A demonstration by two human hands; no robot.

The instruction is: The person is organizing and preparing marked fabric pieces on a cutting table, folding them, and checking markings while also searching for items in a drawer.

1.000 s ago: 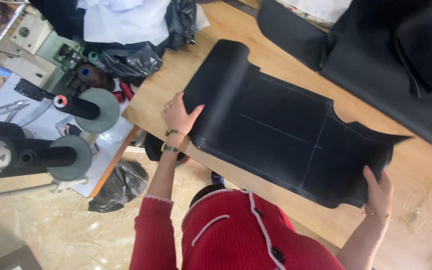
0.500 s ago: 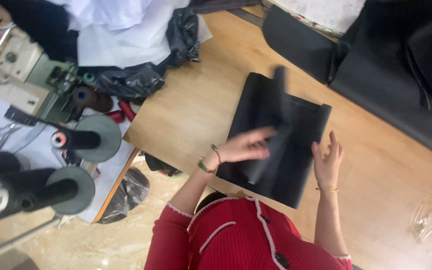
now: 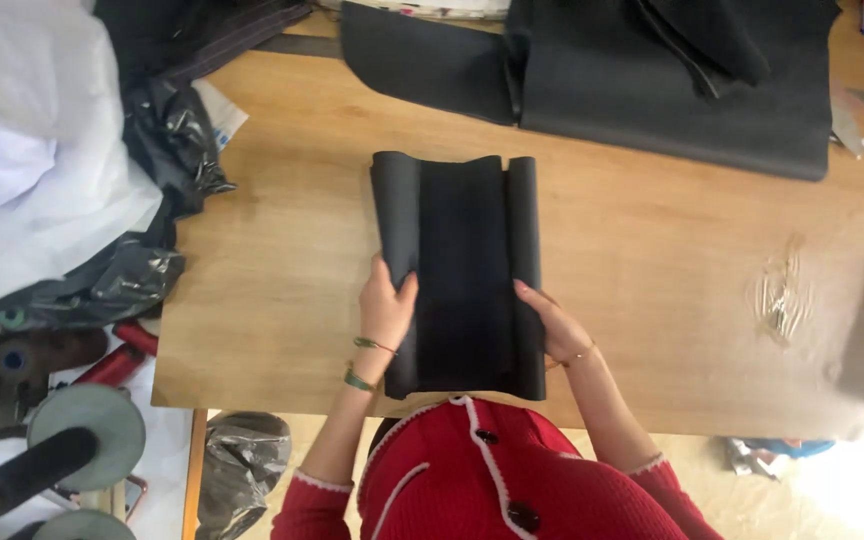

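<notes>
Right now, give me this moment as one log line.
left hand: holding left edge of folded black mat | right hand: on right edge | mat: flat on table

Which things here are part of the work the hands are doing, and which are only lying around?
In hand:
- folded black piece, on the wooden table
- left hand gripping its left edge
- right hand on its right edge

Lying about:
- black material stack
- black plastic bags
- white sheet
- thread spools

your folded mat [image 3: 462, 270] lies on the table [image 3: 652, 270], between your hands; fabric pile [image 3: 672, 90] behind it, plastic bags [image 3: 152, 200] left.
</notes>
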